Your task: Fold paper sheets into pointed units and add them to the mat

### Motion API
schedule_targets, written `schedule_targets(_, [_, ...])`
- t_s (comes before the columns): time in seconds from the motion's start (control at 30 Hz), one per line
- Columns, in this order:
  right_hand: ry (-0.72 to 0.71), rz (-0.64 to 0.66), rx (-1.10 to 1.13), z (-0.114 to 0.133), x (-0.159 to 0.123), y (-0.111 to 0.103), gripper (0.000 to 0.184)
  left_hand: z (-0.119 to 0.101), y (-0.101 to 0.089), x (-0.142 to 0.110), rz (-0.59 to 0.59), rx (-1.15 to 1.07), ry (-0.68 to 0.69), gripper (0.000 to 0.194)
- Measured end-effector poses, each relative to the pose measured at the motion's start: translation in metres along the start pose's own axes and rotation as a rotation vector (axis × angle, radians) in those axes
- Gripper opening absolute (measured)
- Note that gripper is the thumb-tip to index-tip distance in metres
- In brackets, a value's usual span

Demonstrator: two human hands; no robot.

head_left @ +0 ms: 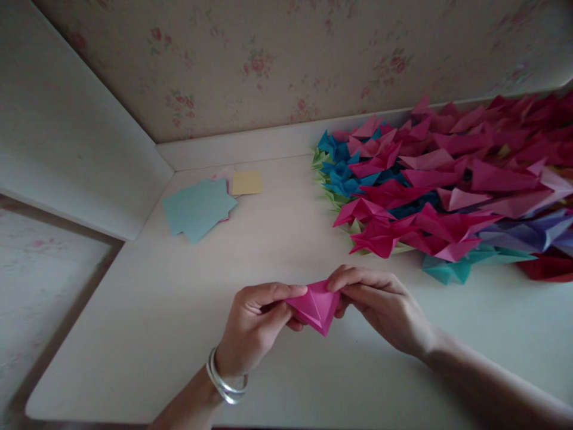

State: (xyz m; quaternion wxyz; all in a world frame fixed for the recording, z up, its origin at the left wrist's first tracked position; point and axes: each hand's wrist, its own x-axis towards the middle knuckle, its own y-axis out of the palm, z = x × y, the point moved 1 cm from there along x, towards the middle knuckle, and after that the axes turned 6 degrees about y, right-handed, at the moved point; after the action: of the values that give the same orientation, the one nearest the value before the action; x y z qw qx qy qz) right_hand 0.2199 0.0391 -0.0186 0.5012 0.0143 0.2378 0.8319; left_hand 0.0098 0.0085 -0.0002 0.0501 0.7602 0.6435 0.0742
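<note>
A pink sheet of origami paper (319,307), folded into a small pointed shape with creases, is held just above the white table. My left hand (262,325) pinches its left corner between thumb and fingers; silver bangles circle that wrist. On the other side, my right hand (380,307) grips the upper right corner, thumb and fingers closed on the paper. One point of the fold faces down toward me. Parts of the paper's edges are hidden behind the fingertips.
Folded paper pieces (430,173), mostly pink with some blue, green and purple, form a large heap at right. Light blue paper sheets (199,206) lie back left, beside a yellow paper square (248,183). A floral wall (268,71) rises behind the white table (147,334).
</note>
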Motion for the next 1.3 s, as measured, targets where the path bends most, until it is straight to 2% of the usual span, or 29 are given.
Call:
schedule_targets(0.13, [0.03,-0.073,0.014,-0.0013,0.0006,-0.0001,0.016,-0.003,0.0044,-0.0012,0.014,0.274,0.225,0.039])
schedule_targets(0.2, [0.015,-0.069,0.011,0.0,0.0009,0.0005,0.015,-0.0037,0.0057,-0.0018,0.024,0.318,0.267,0.038])
schedule_targets(0.43, [-0.031,-0.067,0.106,0.0037,0.0,0.0026,0.018,-0.0032,0.0034,-0.0044,0.076,0.238,0.263,0.036])
schedule_targets(0.6, [-0.089,-0.052,0.093,0.0062,-0.0016,0.0011,0.018,-0.0024,0.0011,-0.0041,-0.022,0.137,0.161,0.037])
schedule_targets(0.8, [-0.074,-0.025,0.08,0.0068,-0.0029,0.0016,0.023,-0.0048,0.002,-0.0012,-0.035,0.187,0.262,0.037])
schedule_targets(0.97, [-0.073,-0.044,0.056,0.0058,-0.003,-0.0008,0.021,-0.0033,0.0014,-0.0037,-0.049,0.192,0.267,0.037])
schedule_targets(1.17, [-0.147,-0.125,0.048,0.0046,-0.0055,0.0006,0.016,-0.0061,0.0035,-0.003,-0.044,0.265,0.327,0.032])
schedule_targets(1.23, [-0.146,-0.161,-0.009,0.0053,-0.0057,0.0023,0.017,-0.0067,0.005,-0.0033,-0.022,0.29,0.333,0.031])
schedule_targets(1.3, [-0.112,-0.15,-0.171,0.0068,-0.0052,0.0043,0.025,-0.0063,0.0065,-0.0043,0.012,0.349,0.362,0.031])
